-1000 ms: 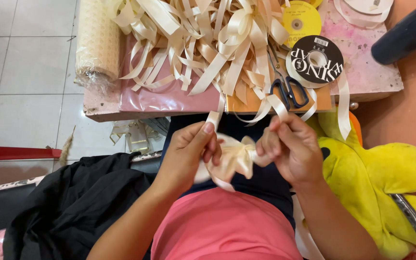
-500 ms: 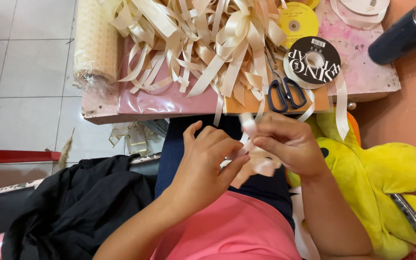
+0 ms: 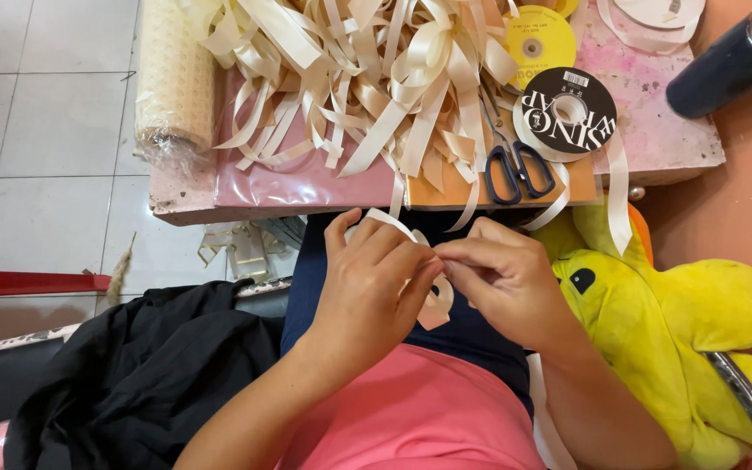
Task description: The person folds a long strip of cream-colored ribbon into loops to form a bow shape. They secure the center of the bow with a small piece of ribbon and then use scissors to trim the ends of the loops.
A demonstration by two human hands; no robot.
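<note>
**Cream ribbon pinched and folded over the lap**

A short cream ribbon piece (image 3: 433, 296) is held over the lap, just below the front edge of the low pink table (image 3: 306, 187). The left hand (image 3: 367, 287) is closed around it, thumb and fingers pinching one looped end, while the right hand (image 3: 502, 283) is pressed against it from the other side, fingertips nipping the same fold. The step in hand is judged to be the shaping of a loop; a steady pinch at the fold would be called for as the strip is turned.

On the table, a heap of cut cream ribbon strips (image 3: 367, 78) is spread across the middle. Right of the heap, blue-handled scissors (image 3: 515, 165) are laid beside a round black ribbon spool (image 3: 567, 109) with white lettering. Behind that, a round yellow spool (image 3: 540, 39) is seen. A cream mesh roll (image 3: 174, 74) lies at the table's left end. A yellow plush toy (image 3: 663, 322) is lodged below the table's right corner.
</note>
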